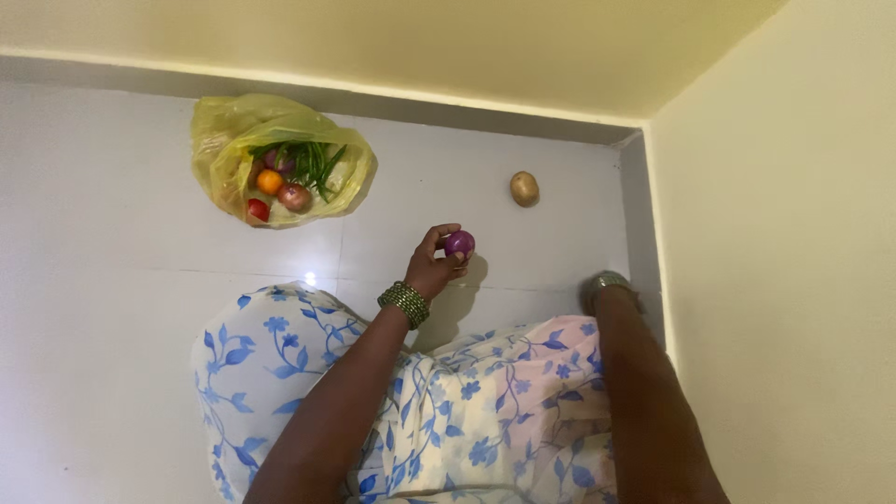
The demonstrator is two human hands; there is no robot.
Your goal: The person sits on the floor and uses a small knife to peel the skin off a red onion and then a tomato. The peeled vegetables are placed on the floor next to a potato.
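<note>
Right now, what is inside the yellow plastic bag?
The yellow plastic bag holds green beans, an orange tomato, onions and something red. Anything beneath them is hidden.

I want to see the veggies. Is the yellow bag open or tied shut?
Open. The yellow bag gapes on the floor, showing green beans, an orange tomato and an onion inside.

One package is in view: a crumpled, translucent yellow plastic bag (280,154), lying open on the pale tiled floor at upper left, close to the grey skirting strip, its mouth showing green, orange, red and purplish contents; no labels, signs or screens are seen.
</note>
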